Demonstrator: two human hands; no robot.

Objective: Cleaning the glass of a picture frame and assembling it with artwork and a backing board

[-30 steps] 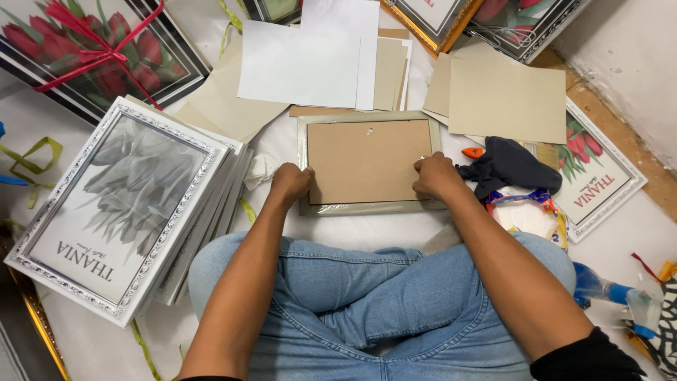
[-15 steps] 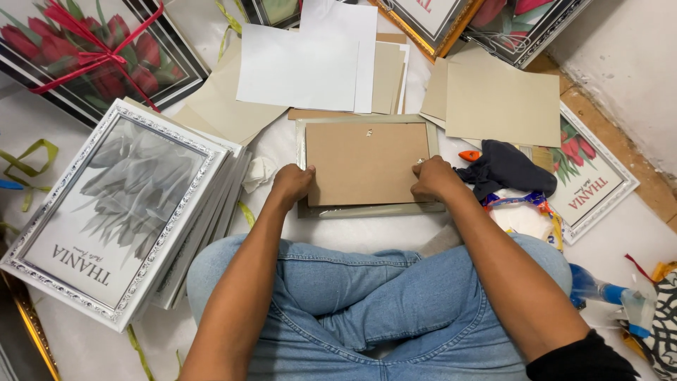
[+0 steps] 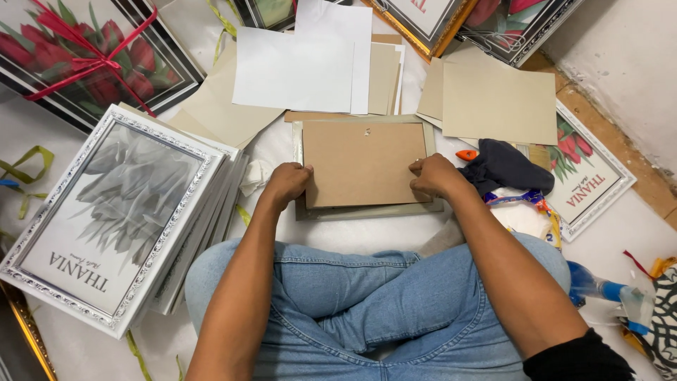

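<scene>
I sat cross-legged on the floor (image 3: 367,236) with the frame (image 3: 367,212) lying face down just past my knees. The brown backing board (image 3: 360,162) already sat inside it, so that much looked done; pressing it home and fastening it seemed left. My left hand (image 3: 285,185) pinched the board's left edge with curled fingers, and my right hand (image 3: 436,175) gripped the right edge likewise. A stack of finished frames (image 3: 120,219) lay to my left, spare boards (image 3: 497,102) beyond.
</scene>
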